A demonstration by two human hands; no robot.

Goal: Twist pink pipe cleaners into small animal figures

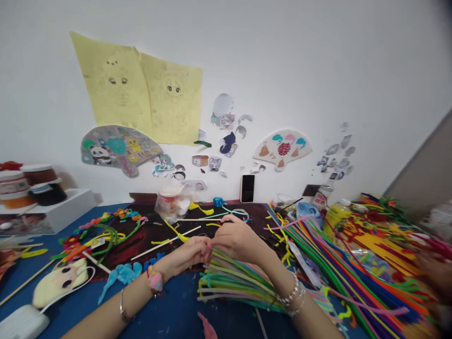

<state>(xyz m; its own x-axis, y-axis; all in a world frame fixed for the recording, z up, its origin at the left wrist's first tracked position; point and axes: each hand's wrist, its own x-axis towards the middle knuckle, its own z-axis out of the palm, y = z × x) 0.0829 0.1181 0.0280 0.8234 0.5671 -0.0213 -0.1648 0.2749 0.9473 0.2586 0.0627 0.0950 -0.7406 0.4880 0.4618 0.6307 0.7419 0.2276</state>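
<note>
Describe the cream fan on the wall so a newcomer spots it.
On the white wall, look right of the two yellow drawing sheets. There hangs a cream fan-shaped card. Its red double-happiness symbol sets it apart from the grey panda fan on the left.

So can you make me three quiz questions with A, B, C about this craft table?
1. Where is the phone?
A) on the white shelf
B) upright against the wall
C) under a paper fan

2. How many yellow sheets are on the wall?
A) one
B) two
C) five

3. How are the left hand and right hand placed?
A) far apart
B) flat on the table
C) touching above the pipe cleaners

1: B, it stands at the foot of the wall.
2: B, two yellow sheets hang side by side.
3: C, their fingers meet over the bundle.
</note>
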